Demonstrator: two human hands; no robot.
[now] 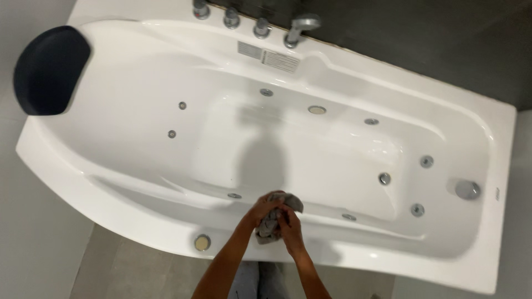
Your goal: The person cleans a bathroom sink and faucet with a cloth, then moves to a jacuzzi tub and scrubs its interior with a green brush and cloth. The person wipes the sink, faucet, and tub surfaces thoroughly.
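Over the near rim of a white whirlpool bathtub (83, 182), two hands bunch a grey cloth (272, 221).

Left hand (265, 207) and right hand (291, 228) both close tightly around the cloth, pressing it between them above the rim; chrome taps (246, 21) line the far edge; a dark headrest (50, 69) caps the left end.

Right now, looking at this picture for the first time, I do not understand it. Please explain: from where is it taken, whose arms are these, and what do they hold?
There is one picture, taken by a camera worn on a person's head, looking down. The two bare arms at the bottom belong to that person. Both hands, the left hand and the right hand, grip a crumpled grey cloth together, above the near rim of a white whirlpool bathtub. The tub has small round metal jets in its walls, a dark headrest cushion at the left end, and chrome taps along the far edge.
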